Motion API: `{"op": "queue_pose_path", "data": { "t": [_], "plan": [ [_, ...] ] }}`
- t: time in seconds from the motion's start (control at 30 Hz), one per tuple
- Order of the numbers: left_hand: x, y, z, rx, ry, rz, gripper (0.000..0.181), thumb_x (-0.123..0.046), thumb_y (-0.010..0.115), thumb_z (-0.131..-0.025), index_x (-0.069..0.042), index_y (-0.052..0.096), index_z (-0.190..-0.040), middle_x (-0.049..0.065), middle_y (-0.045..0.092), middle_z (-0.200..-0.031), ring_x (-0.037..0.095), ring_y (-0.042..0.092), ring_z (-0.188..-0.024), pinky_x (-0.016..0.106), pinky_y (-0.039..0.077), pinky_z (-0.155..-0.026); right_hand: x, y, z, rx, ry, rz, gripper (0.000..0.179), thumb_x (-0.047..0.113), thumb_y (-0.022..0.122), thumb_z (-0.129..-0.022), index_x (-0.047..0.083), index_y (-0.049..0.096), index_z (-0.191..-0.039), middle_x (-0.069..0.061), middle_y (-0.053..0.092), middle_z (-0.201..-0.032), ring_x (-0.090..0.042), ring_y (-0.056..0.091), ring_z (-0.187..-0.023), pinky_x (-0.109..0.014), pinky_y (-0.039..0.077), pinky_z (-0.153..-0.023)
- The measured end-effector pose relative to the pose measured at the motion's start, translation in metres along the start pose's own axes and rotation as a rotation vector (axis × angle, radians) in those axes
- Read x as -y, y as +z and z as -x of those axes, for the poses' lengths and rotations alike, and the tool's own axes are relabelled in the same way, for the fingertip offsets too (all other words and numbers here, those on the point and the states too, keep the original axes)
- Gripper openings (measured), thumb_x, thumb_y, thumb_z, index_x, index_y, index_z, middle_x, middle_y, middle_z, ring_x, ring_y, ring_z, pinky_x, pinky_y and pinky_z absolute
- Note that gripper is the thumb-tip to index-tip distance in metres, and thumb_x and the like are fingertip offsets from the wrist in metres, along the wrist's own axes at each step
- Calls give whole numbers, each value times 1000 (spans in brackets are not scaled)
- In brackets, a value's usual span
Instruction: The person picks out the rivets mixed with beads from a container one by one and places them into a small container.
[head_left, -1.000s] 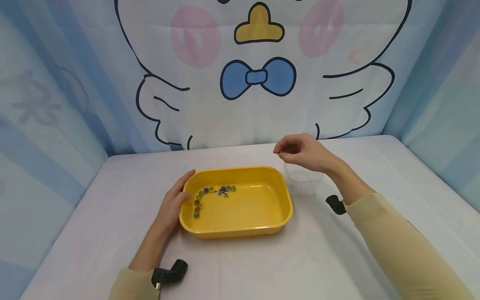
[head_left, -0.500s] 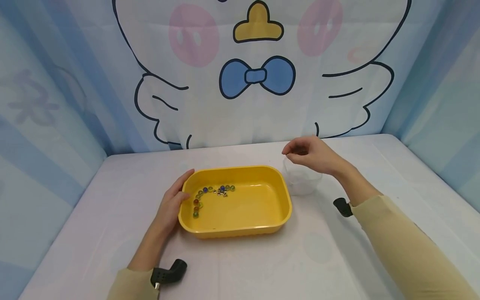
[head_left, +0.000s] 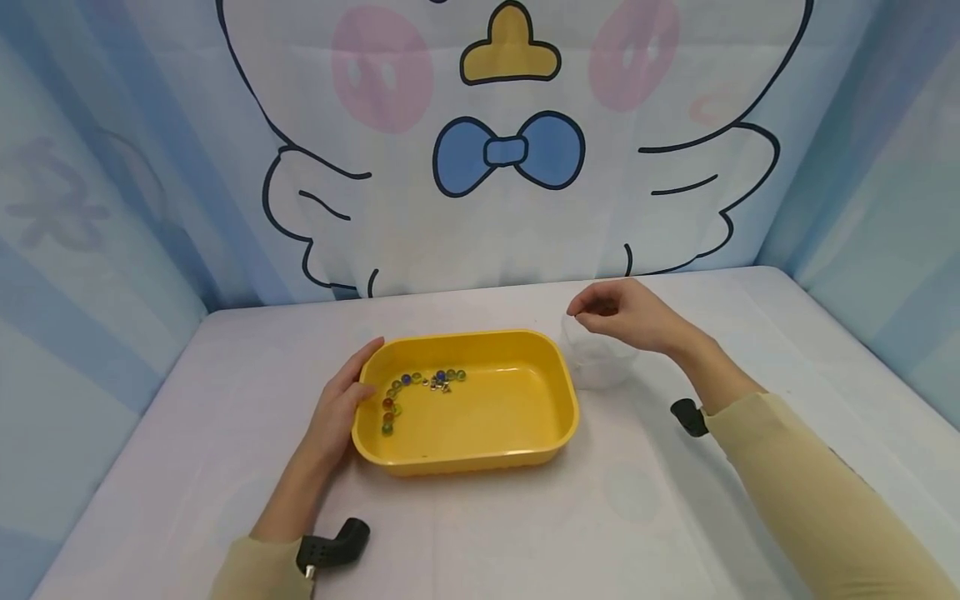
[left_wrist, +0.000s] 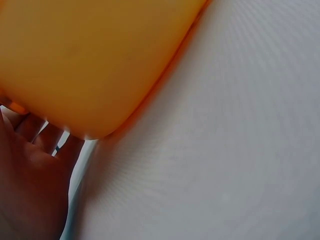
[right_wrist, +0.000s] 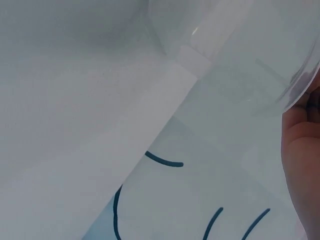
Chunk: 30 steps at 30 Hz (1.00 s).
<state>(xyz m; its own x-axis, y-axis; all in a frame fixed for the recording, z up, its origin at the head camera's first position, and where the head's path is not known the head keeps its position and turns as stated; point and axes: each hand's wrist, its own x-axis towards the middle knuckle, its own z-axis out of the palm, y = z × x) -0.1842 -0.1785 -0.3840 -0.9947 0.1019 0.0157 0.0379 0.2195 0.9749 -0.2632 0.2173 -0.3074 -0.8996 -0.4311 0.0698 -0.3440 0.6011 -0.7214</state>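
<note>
A yellow tray [head_left: 480,425] stands on the white-covered table, with several glass marbles [head_left: 387,403] and a cluster of small shiny pieces [head_left: 438,385] along its left and far sides. My left hand [head_left: 335,408] grips the tray's left end, thumb over the rim; the left wrist view has its fingers against the tray's outer wall. To the right is a clear plastic container [head_left: 600,367]. My right hand [head_left: 626,315] has thumb and fingers bent together at the container's upper rim and appears to pinch it. The right wrist view shows that rim beside the hand [right_wrist: 302,150].
A white cloth [head_left: 487,533] covers the table, whose far edge meets a printed curtain [head_left: 480,242]. More patterned fabric hangs on both sides. Each wrist wears a black camera, the left one [head_left: 333,546] close above the table.
My right hand has moved a little right and down, onto the clear container's rim. The left hand and the tray hold their places; the head view has shifted slightly.
</note>
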Motion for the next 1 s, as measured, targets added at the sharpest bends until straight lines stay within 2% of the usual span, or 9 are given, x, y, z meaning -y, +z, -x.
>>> {"op": "queue_pose_path", "data": {
  "t": [0.27, 0.57, 1.0],
  "plan": [
    [0, -1, 0, -1, -3, -8, 66, -2, 35, -94, -15, 32, -159, 2, 25, -165, 21, 17, -152, 47, 12, -122, 1, 2, 4, 3, 30, 25, 19, 8, 64, -95, 1, 71, -112, -14, 67, -110, -25, 58, -91, -23, 52, -79],
    [1, -1, 0, -3, -1, 0, 67, -1, 35, -94, -14, 32, -159, 2, 25, -165, 21, 17, -152, 46, 12, -122, -1, 4, 4, -20, 18, 24, 20, 11, 67, -95, 1, 70, -113, -8, 65, -101, -24, 55, -88, -22, 50, -74],
    [2, -1, 0, -6, -5, 2, 67, -2, 36, -94, -14, 32, -159, 2, 25, -165, 21, 17, -152, 45, 13, -122, -1, 4, 3, -31, 15, 6, 22, 12, 68, -95, 1, 69, -114, -9, 65, -102, -25, 57, -89, -22, 51, -77]
  ]
}}
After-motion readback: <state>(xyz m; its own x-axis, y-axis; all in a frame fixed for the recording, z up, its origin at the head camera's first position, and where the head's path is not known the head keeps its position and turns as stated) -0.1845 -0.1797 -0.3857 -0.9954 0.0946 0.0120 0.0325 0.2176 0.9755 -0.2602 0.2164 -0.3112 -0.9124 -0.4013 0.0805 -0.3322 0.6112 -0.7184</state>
